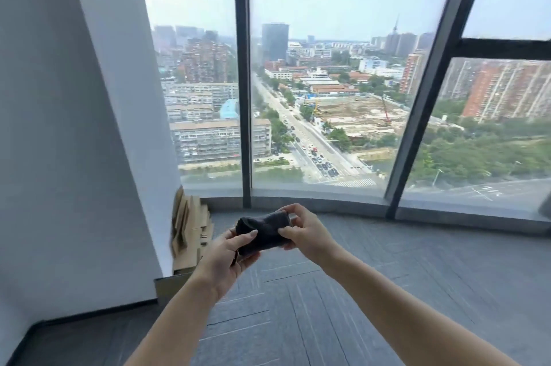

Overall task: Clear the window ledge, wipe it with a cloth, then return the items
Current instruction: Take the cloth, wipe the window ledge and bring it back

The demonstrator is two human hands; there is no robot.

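Note:
A dark, bunched-up cloth point(264, 233) hangs in the air in front of me, held between both hands above the floor. My left hand point(226, 258) grips its left end, thumb on top. My right hand point(304, 231) pinches its right end with thumb and fingers. The grey stone window ledge point(328, 201) runs along the foot of the tall windows, beyond the hands. Nothing is visible on the part of the ledge that I can see.
Flattened cardboard pieces point(190, 234) lean against the white column point(89, 127) at the ledge's left end. Dark window frames point(246, 97) divide the glass. Grey carpet tiles point(387, 291) cover the floor between me and the ledge.

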